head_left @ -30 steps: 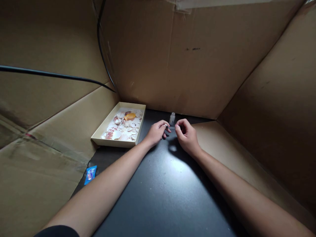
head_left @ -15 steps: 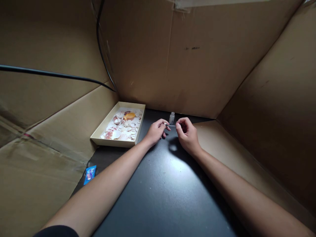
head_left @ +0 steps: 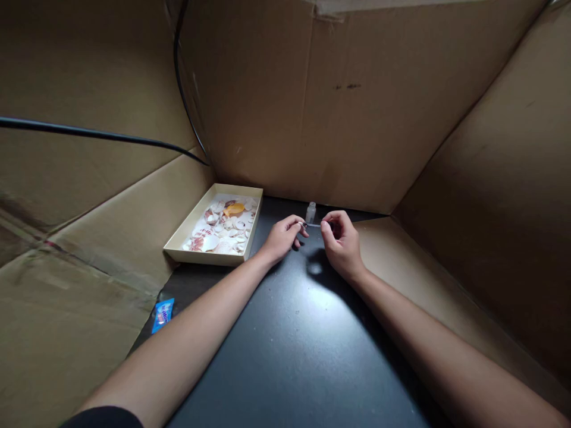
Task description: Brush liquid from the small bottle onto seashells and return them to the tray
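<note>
- Thin rod (head_left: 314, 225) ran 9-to-3 o'clock
- Left hand (head_left: 280, 239) pinched its 9 o'clock end
- Right hand (head_left: 342, 245) pinched its 3 o'clock end
- Small bottle (head_left: 311, 212) stood at 12 o'clock

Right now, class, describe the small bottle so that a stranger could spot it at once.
On the dark table, look toward the cardboard back wall. Just beyond the left hand and right hand stands the small bottle, upright and pale, its narrow neck setting it apart from the low tray of shells.
</note>
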Demonstrator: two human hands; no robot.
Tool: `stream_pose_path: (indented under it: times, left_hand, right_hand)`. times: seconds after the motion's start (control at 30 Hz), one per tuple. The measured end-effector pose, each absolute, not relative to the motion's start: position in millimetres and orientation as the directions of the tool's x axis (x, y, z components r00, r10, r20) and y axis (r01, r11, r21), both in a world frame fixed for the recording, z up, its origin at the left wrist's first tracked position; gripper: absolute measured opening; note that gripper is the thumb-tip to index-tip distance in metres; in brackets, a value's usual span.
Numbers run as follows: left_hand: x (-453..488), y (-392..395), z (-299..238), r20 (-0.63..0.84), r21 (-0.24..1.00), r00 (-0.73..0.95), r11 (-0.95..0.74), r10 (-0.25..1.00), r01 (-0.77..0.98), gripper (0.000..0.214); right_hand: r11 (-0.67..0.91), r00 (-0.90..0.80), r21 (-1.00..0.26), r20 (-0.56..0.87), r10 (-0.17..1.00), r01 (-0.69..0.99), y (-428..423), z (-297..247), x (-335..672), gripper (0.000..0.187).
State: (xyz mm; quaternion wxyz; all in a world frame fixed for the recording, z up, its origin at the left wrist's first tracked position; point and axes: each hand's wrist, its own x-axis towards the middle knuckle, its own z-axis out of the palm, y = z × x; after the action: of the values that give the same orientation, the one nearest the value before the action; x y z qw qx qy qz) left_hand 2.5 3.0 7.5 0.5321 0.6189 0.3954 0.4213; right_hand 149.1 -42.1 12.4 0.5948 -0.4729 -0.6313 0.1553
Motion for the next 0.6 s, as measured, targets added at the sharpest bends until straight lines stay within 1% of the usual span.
stream_pose_path:
  times: [0.23,0.37,0.6]
  left_hand:
    - [1.8,2.6,7.0,0.115,0.989,0.342,-0.14,0.933,0.051,0.013]
    - [1.8,2.8,6.4,0.127,0.987,0.34,-0.152,0.932,0.049,0.012]
    - [0.8,4.3,4.1,0.133,0.985,0.336,-0.161,0.933,0.057,0.011]
  right_hand:
    - [0.49,0.153,-0.751,0.602,0.784,0.442,-41.1,10.9,150.2,0.008]
    - [0.473,0.114,-0.77,0.565,0.817,0.427,-41.6,11.1,149.6,0.009]
    - [0.462,0.139,-0.777,0.562,0.815,0.429,-42.2,11.3,150.1,0.01]
